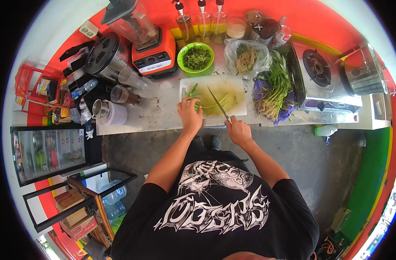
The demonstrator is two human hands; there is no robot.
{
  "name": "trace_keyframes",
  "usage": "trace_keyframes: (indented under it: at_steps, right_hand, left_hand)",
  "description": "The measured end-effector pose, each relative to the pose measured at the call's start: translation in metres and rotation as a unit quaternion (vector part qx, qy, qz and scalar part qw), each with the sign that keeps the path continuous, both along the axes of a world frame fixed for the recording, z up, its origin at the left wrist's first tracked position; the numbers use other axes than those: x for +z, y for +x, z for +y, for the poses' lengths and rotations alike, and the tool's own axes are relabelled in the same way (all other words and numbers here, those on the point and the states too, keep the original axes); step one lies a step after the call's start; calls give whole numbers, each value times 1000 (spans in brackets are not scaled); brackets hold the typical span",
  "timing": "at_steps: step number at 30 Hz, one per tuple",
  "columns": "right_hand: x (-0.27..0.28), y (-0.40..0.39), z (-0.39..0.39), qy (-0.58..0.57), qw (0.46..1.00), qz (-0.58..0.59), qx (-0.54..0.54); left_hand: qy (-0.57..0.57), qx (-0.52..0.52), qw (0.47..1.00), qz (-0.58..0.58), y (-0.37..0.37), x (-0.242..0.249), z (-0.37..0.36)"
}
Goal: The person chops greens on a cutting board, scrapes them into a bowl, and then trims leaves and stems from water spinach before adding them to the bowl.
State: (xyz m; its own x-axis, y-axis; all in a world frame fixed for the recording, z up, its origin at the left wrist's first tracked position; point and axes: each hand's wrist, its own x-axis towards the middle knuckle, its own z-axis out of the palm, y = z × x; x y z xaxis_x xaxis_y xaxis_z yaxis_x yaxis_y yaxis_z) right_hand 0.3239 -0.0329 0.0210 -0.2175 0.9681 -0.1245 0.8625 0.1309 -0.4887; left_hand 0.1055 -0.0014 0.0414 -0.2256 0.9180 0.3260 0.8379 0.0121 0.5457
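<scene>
A white cutting board with a yellow-green stain lies before me. My right hand is closed round the handle of a knife, whose blade points up and left across the board. Fingers curled, my left hand rests at the board's left side on a green leafy stalk, partly hiding it. One thin stem lies beside the blade. Just beyond the board stands a lime-green bowl full of chopped greens.
Right of the board are a bunch of leafy greens with roots, a plastic bag with more, and a gas stove. At left stand a red blender and plastic cups. Pump bottles line the back wall.
</scene>
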Motion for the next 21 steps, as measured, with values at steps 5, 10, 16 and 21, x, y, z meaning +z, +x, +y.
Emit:
trace_keyframes:
  at_steps: [5, 10, 16, 21]
  right_hand:
    - [3, -6, 2, -7, 1000, -9, 6]
    - [4, -12, 3, -20, 1000, -17, 11]
    - [3, -22, 6, -59, 997, -40, 25]
    - [3, -36, 19, -37, 997, -63, 26]
  left_hand:
    - [-75, -98, 992, 5, 8, -20, 8]
    - [-111, -138, 983, 44, 13, -25, 11]
    - [-103, -143, 981, 85, 18, -26, 14]
    - [-59, -164, 975, 138, 17, -37, 14]
